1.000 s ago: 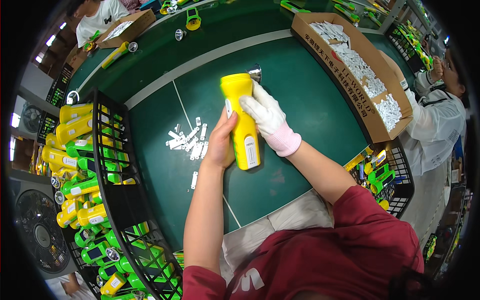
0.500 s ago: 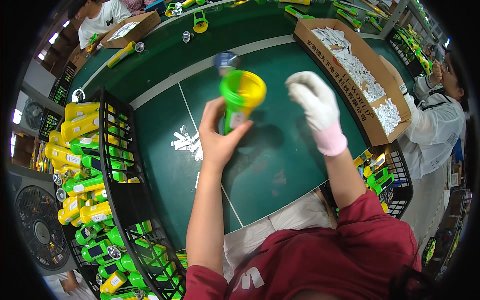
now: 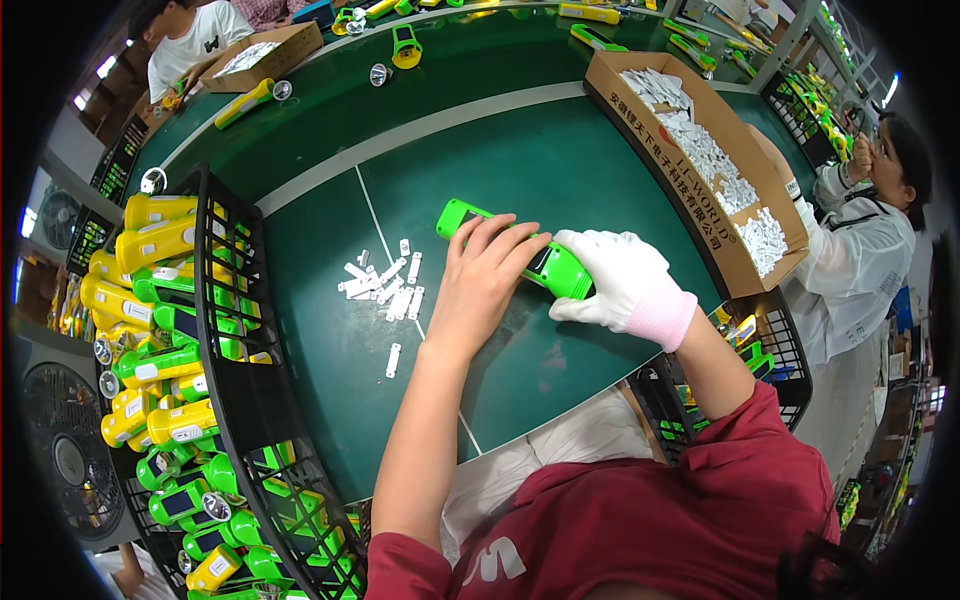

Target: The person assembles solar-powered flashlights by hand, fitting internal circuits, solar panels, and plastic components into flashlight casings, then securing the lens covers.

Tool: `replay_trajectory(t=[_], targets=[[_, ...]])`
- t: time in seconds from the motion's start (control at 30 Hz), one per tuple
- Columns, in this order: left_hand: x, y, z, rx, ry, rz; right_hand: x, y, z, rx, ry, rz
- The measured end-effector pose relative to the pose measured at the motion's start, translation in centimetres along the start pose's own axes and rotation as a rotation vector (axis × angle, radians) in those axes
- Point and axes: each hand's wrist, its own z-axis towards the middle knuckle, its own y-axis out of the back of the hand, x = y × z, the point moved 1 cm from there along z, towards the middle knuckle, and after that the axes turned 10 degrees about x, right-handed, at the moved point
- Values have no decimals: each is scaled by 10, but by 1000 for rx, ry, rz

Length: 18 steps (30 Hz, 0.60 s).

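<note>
A green flashlight (image 3: pixel 540 262) lies on its side on the green table (image 3: pixel 560 170), slanting from upper left to lower right. My bare left hand (image 3: pixel 480 280) rests over its middle with the fingers spread on the body. My right hand (image 3: pixel 615 280), in a white glove with a pink cuff, grips its right end. A small heap of white flat pieces (image 3: pixel 385 285) lies just left of my left hand.
A black wire crate (image 3: pixel 240 400) at my left is full of yellow and green flashlights (image 3: pixel 150 300). A long cardboard box (image 3: pixel 730 240) of white packets stands at the right. Another black basket (image 3: pixel 770 350) sits below it. Other people work at the far left and right.
Earlier I held a yellow flashlight upright, then a green one raised with my left hand alone. Now the green flashlight lies flat on the table under both hands.
</note>
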Motion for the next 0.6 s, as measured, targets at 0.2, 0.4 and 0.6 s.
replay_trajectory(t=[0.2,0.4,0.6], targets=[[7,-7,-1,-144,138,-37,-3,-8,28,46,-59,189],[21,-19,-1,-55,256,-164,-38,-8,109,-299,-331,309],[22,-20,0,-17,292,-173,-98,-18,222,-315,-369,203]])
